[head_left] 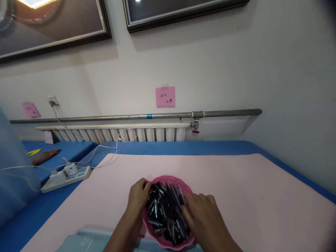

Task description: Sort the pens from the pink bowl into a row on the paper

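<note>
A round pink plastic basket (147,226) with a scalloped rim stands in front of me. It is heaped with black pen parts (164,210), which look like caps and clear-barrelled pens lying in several directions. My left hand (139,194) is closed on the basket's left rim, thumb and fingers at its upper edge. Over the right rim reaches my right hand (202,213), its fingers curled and slightly blurred, with the tips among the pens. What those fingertips pinch is hidden. Under the basket's near side lies a light blue cloth (89,241).
A pink sheet (249,196) covers the blue table (210,147). At left lies a white power strip (78,176) with plugs and trailing cables. Another person's hand (46,156) rests on a blue table beyond. A radiator (160,134) and a pipe (231,112) run along the wall.
</note>
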Action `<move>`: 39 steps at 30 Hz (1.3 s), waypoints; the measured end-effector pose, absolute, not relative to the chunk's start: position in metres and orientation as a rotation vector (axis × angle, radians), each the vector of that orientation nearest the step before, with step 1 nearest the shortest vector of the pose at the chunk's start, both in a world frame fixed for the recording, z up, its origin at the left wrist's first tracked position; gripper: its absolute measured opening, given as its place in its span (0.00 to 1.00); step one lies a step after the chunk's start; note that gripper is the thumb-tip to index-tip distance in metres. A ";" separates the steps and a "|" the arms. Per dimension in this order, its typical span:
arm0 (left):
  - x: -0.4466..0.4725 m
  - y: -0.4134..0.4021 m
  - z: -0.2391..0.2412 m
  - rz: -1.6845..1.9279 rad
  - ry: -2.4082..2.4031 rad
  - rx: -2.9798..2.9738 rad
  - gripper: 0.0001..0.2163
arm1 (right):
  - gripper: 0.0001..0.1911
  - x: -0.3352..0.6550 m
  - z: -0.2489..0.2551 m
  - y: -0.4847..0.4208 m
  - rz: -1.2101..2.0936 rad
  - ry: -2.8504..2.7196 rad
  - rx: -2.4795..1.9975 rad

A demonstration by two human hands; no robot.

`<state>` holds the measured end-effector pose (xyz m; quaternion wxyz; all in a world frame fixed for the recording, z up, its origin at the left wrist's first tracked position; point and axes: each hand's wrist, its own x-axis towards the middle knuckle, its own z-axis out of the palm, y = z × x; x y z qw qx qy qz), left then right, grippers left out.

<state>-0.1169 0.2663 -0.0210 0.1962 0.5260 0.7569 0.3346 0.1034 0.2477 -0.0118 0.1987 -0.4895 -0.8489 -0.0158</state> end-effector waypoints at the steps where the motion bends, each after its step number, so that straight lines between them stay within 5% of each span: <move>1: -0.117 0.266 -0.020 0.934 2.124 1.471 0.11 | 0.08 0.103 -0.012 0.247 -0.064 -2.371 -1.362; 24: -0.096 0.246 0.002 1.035 2.088 1.810 0.08 | 0.10 0.096 -0.006 0.241 -0.081 -2.420 -1.407; 39: -0.064 0.239 0.000 0.632 2.018 1.977 0.08 | 0.09 0.093 -0.009 0.240 0.057 -2.395 -1.441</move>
